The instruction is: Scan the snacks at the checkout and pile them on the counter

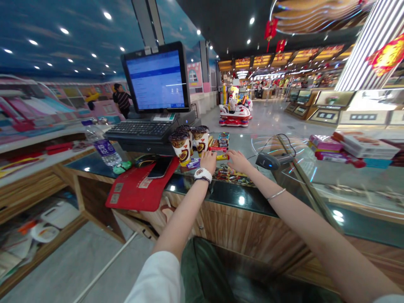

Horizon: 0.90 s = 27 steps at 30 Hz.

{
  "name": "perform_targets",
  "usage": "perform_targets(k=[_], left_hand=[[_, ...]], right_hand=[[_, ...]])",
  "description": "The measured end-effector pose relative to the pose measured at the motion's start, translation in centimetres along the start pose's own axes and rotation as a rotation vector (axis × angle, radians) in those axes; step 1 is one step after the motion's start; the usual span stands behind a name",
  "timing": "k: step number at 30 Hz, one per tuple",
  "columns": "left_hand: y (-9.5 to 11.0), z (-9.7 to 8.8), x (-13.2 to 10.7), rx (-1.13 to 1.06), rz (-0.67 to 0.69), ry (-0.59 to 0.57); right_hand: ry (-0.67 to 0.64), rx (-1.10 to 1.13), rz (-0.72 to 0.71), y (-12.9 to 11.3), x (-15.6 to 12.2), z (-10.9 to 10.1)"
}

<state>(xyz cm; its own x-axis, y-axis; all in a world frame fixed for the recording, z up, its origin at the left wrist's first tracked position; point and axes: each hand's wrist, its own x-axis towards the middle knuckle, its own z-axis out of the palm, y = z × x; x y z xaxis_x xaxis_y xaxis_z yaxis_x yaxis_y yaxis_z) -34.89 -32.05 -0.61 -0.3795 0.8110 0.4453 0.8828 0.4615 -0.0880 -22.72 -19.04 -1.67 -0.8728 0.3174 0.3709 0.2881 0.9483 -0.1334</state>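
My left hand [208,162], with a white wristwatch [203,174], rests on the glass counter [227,191] beside several paper snack cups with chocolate tops [189,143]. My right hand [238,161], wearing a thin bracelet [276,194], lies just to its right. Between the fingertips of my two hands is a small yellow packet [222,157], and neither hand visibly grips it. A stack of colourful snack bars [219,144] stands just beyond them. Printed candy wrappers [232,176] show under the glass below my hands.
A red mat [139,187] holds a black phone [160,167], with a computer mouse [147,160] and water bottle [104,148] beyond. A till monitor [156,78] and keyboard [139,129] stand behind. A barcode scanner [273,160] lies right, near boxed snacks [353,147].
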Motion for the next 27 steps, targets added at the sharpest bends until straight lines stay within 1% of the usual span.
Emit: perform_targets(k=[3, 6, 8, 11, 15, 18, 23, 27], left_hand=[[0.1, -0.3, -0.1, -0.016, 0.029, -0.003], [0.4, -1.0, -0.3, -0.046, 0.062, 0.045], [0.7, -1.6, -0.4, -0.066, 0.09, 0.093], [1.6, -2.7, -0.2, -0.095, 0.142, 0.142], [3.2, -4.1, 0.3, -0.134, 0.188, 0.181], [4.6, -4.9, 0.9, -0.171, 0.204, 0.205], [7.1, -5.6, 2.2, -0.235, 0.266, 0.253], [9.1, -5.6, 3.3, -0.265, 0.31, 0.295]], right_hand=[[0.007, -0.006, 0.018, 0.0, -0.3, -0.2], [0.043, -0.044, 0.022, 0.1, -0.6, -1.0], [0.075, -0.069, 0.01, 0.4, -0.9, -1.9], [0.125, -0.094, -0.009, 1.1, -1.2, -3.8], [0.19, -0.111, -0.034, 2.3, -2.4, -6.6], [0.245, -0.11, -0.045, 3.4, -3.8, -8.2], [0.332, -0.123, 0.001, 5.6, -6.1, -9.7], [0.374, -0.138, 0.029, 7.4, -7.9, -10.6]])
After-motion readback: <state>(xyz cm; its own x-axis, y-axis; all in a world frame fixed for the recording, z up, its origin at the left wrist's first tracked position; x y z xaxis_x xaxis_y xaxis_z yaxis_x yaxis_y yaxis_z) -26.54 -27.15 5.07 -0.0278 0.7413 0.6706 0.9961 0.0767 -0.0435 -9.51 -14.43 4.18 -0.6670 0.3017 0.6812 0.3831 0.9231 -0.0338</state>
